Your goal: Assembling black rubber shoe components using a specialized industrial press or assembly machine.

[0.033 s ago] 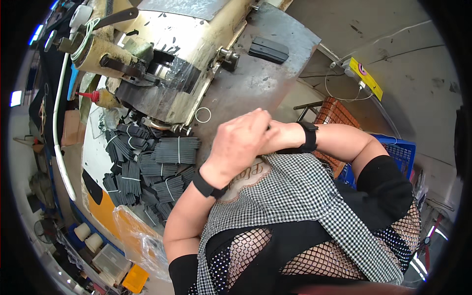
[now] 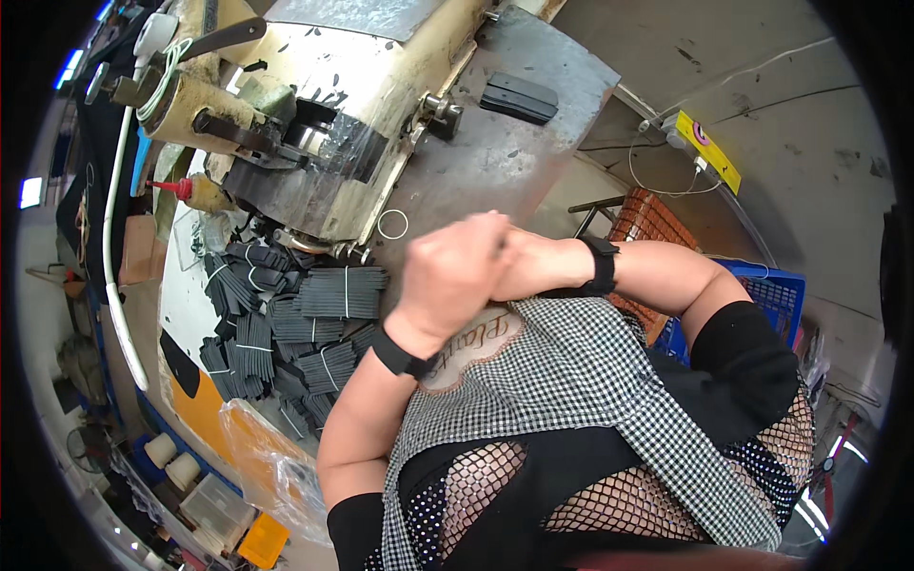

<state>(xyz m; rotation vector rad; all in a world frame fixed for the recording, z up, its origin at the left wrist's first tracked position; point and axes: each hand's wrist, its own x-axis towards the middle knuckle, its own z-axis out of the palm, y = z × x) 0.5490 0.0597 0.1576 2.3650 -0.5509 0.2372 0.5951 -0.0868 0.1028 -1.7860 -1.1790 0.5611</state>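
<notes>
My left hand (image 2: 450, 276) is closed, knuckles up, and a little smeared by motion. It meets my right hand (image 2: 524, 266) in front of my checked apron (image 2: 571, 362). The right hand is curled too, its fingers largely covered by the left. A small dark spot shows where they meet; what they hold, if anything, stays hidden. Left of my hands lie several bundles of dark grey strips (image 2: 345, 292), tied with pale bands. A loose cream rubber band (image 2: 392, 224) rests on the metal table (image 2: 457, 181), just beyond my left hand.
A cream machine (image 2: 314, 200) stands at the far left, a red-tipped bottle (image 2: 195, 190) beside it. Dark flat strips (image 2: 520, 98) lie on the table's far part. Crumpled clear plastic (image 2: 276, 466) hangs at the near left. A blue crate (image 2: 762, 295) stands beyond my right arm.
My left hand has shifted slightly to the left, and its blur has grown. The bundles and the loose band lie as before.
</notes>
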